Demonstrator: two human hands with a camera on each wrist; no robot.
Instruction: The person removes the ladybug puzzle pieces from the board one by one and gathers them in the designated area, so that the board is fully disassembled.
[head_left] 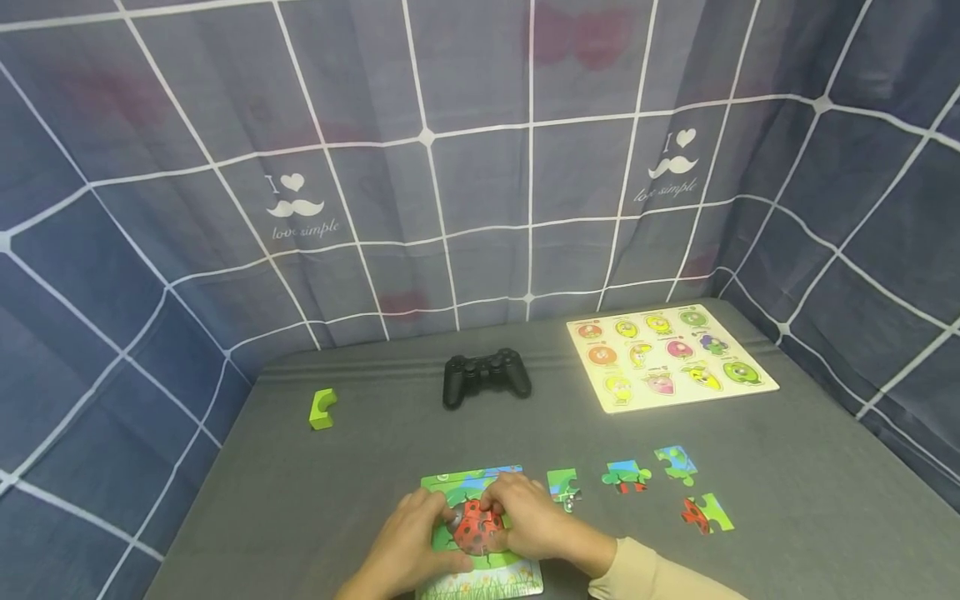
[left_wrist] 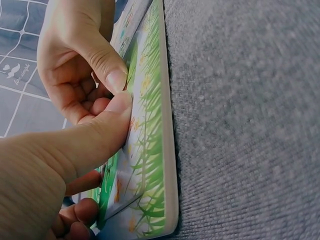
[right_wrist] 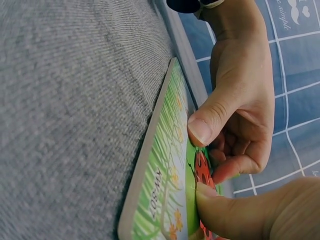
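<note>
A jigsaw board (head_left: 517, 579) with a red ladybug picture (head_left: 474, 533) lies on the grey cloth near the front, both hands over it. My left hand (head_left: 405, 537) rests on its left side, thumb stretched along the lower part and fingers bent down at the ladybug's head. From the right, my right hand (head_left: 536, 517) pinches a red puzzle piece (head_left: 489, 517) at the ladybug's upper right between thumb and fingers. In the right wrist view its thumb (right_wrist: 207, 192) presses at the ladybug's edge. The two thumbs come close together in the left wrist view.
Several loose puzzle pieces lie right of the board, the nearest a green one (head_left: 562, 483), the farthest right red and green (head_left: 708, 512). Behind are a black game controller (head_left: 486, 375), a green arch block (head_left: 321, 410) and a fruit picture board (head_left: 660, 354). Checked curtains (head_left: 480, 183) surround the table.
</note>
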